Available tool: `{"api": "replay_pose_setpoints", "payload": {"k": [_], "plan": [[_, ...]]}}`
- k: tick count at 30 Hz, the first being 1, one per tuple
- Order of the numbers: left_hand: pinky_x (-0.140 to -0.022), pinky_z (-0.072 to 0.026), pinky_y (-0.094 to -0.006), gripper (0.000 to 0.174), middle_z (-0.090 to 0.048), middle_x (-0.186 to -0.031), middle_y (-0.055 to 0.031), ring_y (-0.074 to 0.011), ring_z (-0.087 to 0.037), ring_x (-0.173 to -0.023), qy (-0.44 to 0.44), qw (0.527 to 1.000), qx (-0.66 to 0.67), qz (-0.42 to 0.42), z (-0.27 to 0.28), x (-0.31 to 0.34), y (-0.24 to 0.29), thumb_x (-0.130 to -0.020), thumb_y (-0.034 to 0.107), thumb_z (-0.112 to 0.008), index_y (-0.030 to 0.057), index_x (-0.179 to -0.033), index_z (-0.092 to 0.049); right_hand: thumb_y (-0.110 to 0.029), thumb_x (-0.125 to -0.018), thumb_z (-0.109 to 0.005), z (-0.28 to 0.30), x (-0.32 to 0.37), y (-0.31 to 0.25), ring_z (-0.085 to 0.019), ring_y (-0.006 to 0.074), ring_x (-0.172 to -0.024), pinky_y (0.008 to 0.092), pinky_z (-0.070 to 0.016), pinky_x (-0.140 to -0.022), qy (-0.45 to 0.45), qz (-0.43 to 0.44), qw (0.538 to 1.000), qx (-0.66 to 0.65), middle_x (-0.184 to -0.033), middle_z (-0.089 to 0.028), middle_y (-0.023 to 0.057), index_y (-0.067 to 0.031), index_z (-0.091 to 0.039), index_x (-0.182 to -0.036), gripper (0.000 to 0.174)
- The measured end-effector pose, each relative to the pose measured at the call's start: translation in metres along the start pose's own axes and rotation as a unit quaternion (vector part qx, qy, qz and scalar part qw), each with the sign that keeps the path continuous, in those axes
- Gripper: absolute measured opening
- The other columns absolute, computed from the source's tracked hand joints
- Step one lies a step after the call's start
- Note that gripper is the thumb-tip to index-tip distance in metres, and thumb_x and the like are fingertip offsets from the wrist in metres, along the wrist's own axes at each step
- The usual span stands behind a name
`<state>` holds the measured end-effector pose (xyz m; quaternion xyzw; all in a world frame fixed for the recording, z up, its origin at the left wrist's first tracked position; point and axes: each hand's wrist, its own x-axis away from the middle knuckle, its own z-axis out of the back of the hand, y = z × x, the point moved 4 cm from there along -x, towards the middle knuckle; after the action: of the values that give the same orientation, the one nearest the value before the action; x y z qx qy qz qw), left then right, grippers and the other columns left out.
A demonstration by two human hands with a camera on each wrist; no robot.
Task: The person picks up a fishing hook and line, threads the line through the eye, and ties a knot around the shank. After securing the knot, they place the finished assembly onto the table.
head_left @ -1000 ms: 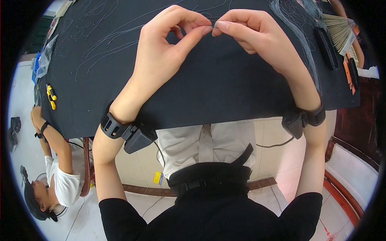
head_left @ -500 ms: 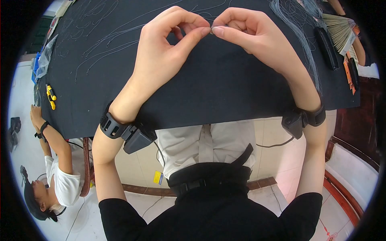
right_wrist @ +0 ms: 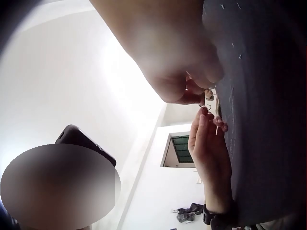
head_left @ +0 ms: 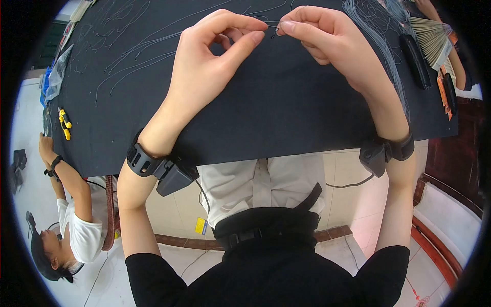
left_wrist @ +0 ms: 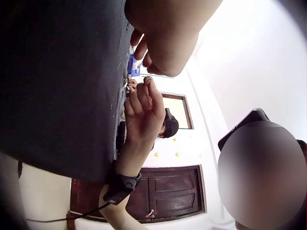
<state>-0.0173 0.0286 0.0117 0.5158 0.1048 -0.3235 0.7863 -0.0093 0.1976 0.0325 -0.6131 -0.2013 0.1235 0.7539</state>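
In the head view my right hand (head_left: 325, 38) pinches a thin grey cord between thumb and index finger. A small dark knotted end (head_left: 273, 36) of the cord hangs just below its fingertips. To the left, my left hand (head_left: 212, 56) has its thumb and index finger curled close at the cord, their tips slightly apart. A short stretch of cord (head_left: 272, 26) spans between the two hands. The right wrist view shows a small curved loop (right_wrist: 206, 107) at the left hand's fingertips (right_wrist: 204, 111). Both hands are raised over the black cloth.
Several grey cords (head_left: 138, 48) lie on the black-covered table (head_left: 286, 112). A long cord bundle (head_left: 381, 46) runs down the right, beside a black case (head_left: 414, 61) and a fanned stack of strips (head_left: 432, 43). Yellow snips (head_left: 65, 123) lie left, near another person (head_left: 76, 225).
My right hand has drawn slightly right and up from the left hand, widening the gap, and a dark knotted cord end now shows below its fingers. The left thumb has parted slightly from its index finger.
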Motion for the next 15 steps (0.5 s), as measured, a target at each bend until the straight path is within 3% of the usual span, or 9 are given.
{"api": "replay_pose_setpoints", "payload": {"k": [4, 6, 15], "plan": [[-0.055, -0.0377, -0.0184, 0.012, -0.062, -0.076, 0.0011, -0.0053, -0.052, -0.063, -0.012, 1.0, -0.016, -0.006, -0.001, 0.0, 0.0, -0.074, 0.011, -0.065, 0.0071, -0.086, -0.066, -0.02, -0.086, -0.054, 0.0, -0.001, 0.005, -0.037, 0.0016, -0.05, 0.0156, -0.0275, -0.045, 0.004, 0.008, 1.0, 0.012, -0.061, -0.048, -0.0037, 0.0006, -0.06, -0.091, 0.022], [-0.055, -0.0379, -0.0189, 0.012, -0.062, -0.076, 0.0014, -0.0054, -0.052, -0.063, -0.017, 1.0, -0.025, -0.002, -0.001, 0.0, 0.001, -0.073, 0.011, -0.066, 0.0072, -0.085, -0.065, -0.024, -0.086, -0.054, -0.001, -0.006, 0.023, -0.026, -0.0004, -0.042, 0.0172, -0.0176, -0.039, 0.042, 0.053, 0.996, 0.05, -0.053, -0.037, -0.0083, -0.0028, -0.059, -0.093, 0.022], [-0.055, -0.0383, -0.0202, 0.01, -0.061, -0.073, 0.0018, -0.0066, -0.052, -0.062, -0.03, 0.999, -0.035, 0.0, -0.004, 0.001, 0.0, -0.072, 0.013, -0.067, 0.0066, -0.08, -0.064, -0.023, -0.086, -0.054, -0.008, -0.005, 0.024, -0.025, -0.001, -0.042, 0.017, -0.0162, -0.039, 0.034, 0.024, 0.999, -0.005, -0.052, -0.034, -0.0092, -0.0029, -0.058, -0.096, 0.022]]}}
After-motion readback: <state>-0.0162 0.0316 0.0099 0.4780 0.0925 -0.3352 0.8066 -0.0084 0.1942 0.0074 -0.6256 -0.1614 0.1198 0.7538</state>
